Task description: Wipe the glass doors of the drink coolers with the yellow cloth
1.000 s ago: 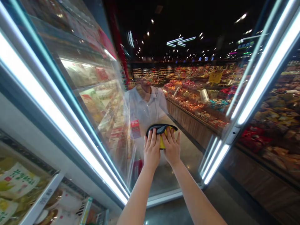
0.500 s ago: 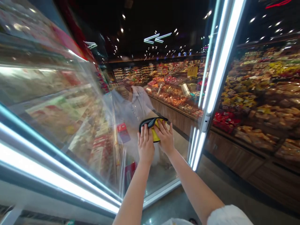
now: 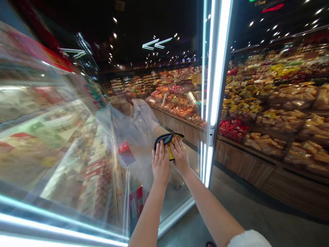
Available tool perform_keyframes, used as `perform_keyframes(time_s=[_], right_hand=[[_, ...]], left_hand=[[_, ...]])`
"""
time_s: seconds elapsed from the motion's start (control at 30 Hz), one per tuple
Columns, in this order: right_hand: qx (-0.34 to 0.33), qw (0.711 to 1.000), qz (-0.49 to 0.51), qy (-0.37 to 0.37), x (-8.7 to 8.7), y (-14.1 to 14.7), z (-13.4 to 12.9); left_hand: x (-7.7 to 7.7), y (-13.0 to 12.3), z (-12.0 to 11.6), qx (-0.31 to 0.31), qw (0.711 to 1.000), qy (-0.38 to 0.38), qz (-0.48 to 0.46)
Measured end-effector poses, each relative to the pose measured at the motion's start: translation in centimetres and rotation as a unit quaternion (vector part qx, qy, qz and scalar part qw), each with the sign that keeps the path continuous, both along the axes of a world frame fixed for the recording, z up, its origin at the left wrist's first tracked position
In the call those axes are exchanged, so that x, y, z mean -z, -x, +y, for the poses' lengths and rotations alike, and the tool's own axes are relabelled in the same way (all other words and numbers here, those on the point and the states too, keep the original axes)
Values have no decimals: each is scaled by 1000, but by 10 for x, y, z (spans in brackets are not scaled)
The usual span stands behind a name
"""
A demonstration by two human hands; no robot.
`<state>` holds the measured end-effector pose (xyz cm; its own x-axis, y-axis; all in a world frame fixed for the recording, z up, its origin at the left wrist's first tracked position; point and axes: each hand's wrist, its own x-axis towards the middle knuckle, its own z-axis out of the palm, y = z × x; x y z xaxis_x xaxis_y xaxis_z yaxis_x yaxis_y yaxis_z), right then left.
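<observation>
A yellow cloth with a dark grey and black edge [image 3: 168, 138] lies bunched against a glass door [image 3: 177, 187]. My left hand [image 3: 161, 164] presses on its left part with fingers extended upward. Beside it, my right hand [image 3: 180, 157] presses the yellow side, fingers bent over the fabric. The two hands almost touch, and both hold the cloth to the glass. A faint reflection of a person in a light shirt shows in the pane behind the cloth.
A bright light strip [image 3: 219, 65] runs up the door's right edge. Packed goods on shelves [image 3: 95, 178] show through glass at left. Bins of bagged snacks [image 3: 285, 120] stand on a wooden counter [image 3: 239, 159] at right, above grey floor.
The view has turned right, so the door edge and light strip sit further left. The cloth looks more bunched, and both hands remain on it, closer together.
</observation>
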<state>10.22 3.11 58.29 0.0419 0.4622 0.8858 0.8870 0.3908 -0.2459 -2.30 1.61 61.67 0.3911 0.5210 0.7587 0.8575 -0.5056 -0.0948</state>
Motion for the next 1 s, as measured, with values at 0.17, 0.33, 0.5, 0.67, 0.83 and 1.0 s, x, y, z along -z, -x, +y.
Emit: perform_keyframes(time_s=[0.17,0.33,0.5,0.67,0.83,1.0], right_hand=[[28,998,44,29,36,-6,-7],[9,999,9,39,26,-11,-2],[14,1000,20,-3,-3,-71,18],[56,996,69,-4,29,-90,17],[21,1000,22,7,36,-91,19],[7,1000,13,-12,9,-137,38]], left_hand=[[24,-11,-7,22,999,-2,31],[30,-18,-3,-1,1000,-5,9],[3,-77,19,20,1000,0,-4],[24,-98,17,40,998,-7,46],[38,-96,17,18,999,-14,26],[9,-140,34,23,1000,-7,5]])
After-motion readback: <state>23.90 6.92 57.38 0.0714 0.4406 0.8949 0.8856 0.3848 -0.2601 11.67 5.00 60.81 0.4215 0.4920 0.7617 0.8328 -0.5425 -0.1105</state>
